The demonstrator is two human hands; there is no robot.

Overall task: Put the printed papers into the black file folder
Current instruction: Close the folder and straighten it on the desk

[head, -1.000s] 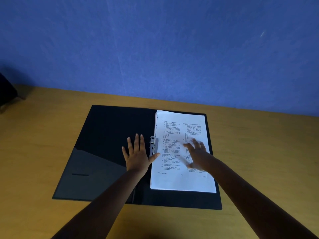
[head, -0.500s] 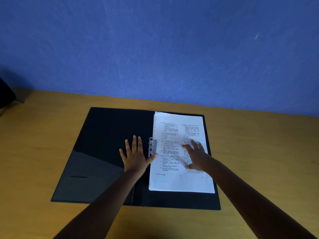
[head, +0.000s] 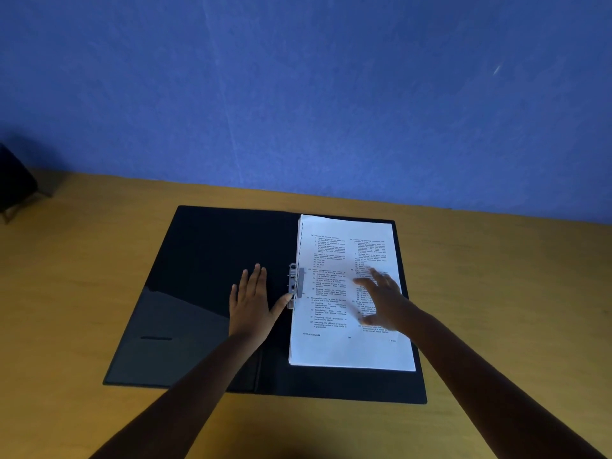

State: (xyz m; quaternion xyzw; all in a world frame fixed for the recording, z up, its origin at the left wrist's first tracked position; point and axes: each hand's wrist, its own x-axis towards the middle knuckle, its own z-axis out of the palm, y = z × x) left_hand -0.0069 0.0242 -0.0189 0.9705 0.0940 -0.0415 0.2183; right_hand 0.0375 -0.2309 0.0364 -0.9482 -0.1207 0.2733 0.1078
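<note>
The black file folder (head: 205,260) lies open and flat on the table. A stack of printed papers (head: 334,293) rests on its right half, its left edge at the metal clip (head: 294,286) by the spine. My left hand (head: 253,304) lies flat on the folder's left half, fingers spread, thumb touching the clip. My right hand (head: 381,298) presses flat on the right side of the papers, slightly blurred.
The wooden table (head: 496,293) runs up to a blue wall (head: 298,94). A dark object (head: 15,180) sits at the far left edge. The folder's inside left cover has a pocket (head: 159,339) near the front.
Both hands stay in place on the folder and the papers. The view has shifted slightly; the right hand shows small movement over the page.
</note>
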